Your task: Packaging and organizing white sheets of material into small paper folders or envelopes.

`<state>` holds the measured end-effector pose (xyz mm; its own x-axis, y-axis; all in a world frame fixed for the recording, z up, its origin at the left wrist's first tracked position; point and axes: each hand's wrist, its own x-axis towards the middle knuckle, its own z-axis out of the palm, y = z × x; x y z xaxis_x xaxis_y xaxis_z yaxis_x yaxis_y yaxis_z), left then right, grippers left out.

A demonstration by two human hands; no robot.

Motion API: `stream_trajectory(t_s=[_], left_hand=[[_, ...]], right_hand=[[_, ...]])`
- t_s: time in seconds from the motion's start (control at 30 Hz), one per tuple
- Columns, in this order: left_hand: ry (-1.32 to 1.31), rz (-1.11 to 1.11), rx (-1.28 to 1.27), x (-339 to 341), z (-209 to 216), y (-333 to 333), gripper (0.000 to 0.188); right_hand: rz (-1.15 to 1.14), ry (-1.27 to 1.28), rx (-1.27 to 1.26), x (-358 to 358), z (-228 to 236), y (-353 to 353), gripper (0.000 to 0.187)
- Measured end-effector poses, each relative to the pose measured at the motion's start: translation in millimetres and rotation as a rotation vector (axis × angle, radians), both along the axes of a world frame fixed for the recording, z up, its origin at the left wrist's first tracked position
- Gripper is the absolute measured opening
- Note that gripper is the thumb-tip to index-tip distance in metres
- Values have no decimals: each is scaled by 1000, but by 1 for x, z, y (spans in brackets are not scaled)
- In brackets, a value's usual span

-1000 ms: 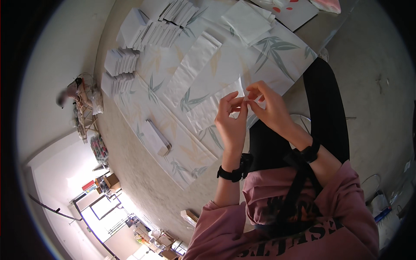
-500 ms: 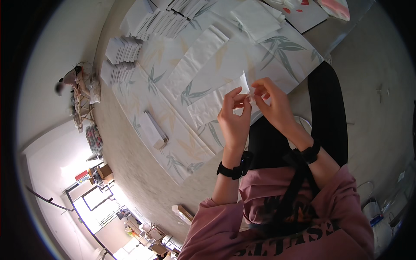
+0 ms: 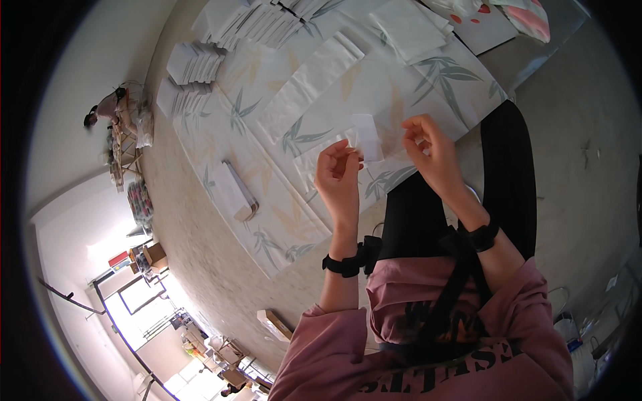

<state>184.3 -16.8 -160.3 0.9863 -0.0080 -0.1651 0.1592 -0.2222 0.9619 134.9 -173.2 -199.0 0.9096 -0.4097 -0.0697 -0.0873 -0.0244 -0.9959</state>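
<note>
My left hand (image 3: 340,167) is closed, its thumb and fingers pinching the near left edge of a small creased white paper piece (image 3: 368,137). The piece stands out from the fingertips toward my right. My right hand (image 3: 431,150) is a short way to the right of it, fingers loosely curled and apart, with nothing visible in them. Below my left hand, a flat white plastic sleeve (image 3: 307,162) lies on the leaf-patterned cloth (image 3: 394,100), partly hidden by the hand and the paper. Another long white sleeve (image 3: 311,87) lies farther off.
Stacks of folded white paper pieces (image 3: 247,30) fill the far left of the table, with smaller stacks (image 3: 194,63) beside them. A narrow folded white bundle (image 3: 235,192) lies at the left. Flat white sheets (image 3: 411,30) lie at the far right. Another person (image 3: 110,107) is in the distance.
My hands have moved apart, the right one off to the right. The white paper piece has come upright and into fuller view at my left hand.
</note>
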Motion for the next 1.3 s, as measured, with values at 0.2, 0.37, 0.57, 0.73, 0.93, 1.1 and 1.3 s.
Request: stream_trajectory(t_s=[0.2, 0.37, 0.57, 0.73, 0.93, 1.1, 1.3], left_hand=[[-155, -100, 142, -6, 5, -11, 21], [-330, -288, 291, -5, 0, -27, 24], [-435, -396, 372, -2, 0, -37, 29], [-426, -405, 347, -5, -7, -41, 31], [-435, -405, 356, -7, -9, -41, 30], [-420, -422, 357, -6, -8, -40, 32], [-415, -439, 373, -8, -9, -44, 30]], right_hand=[[73, -9, -33, -4, 21, 0, 26], [99, 32, -19, -7, 25, -2, 32], [72, 63, 39, -6, 24, -11, 33], [35, 69, 53, -8, 21, -16, 32], [40, 101, 132, -7, 20, -16, 33], [90, 146, 127, 0, 16, -22, 32], [36, 102, 373, -1, 3, -33, 33]])
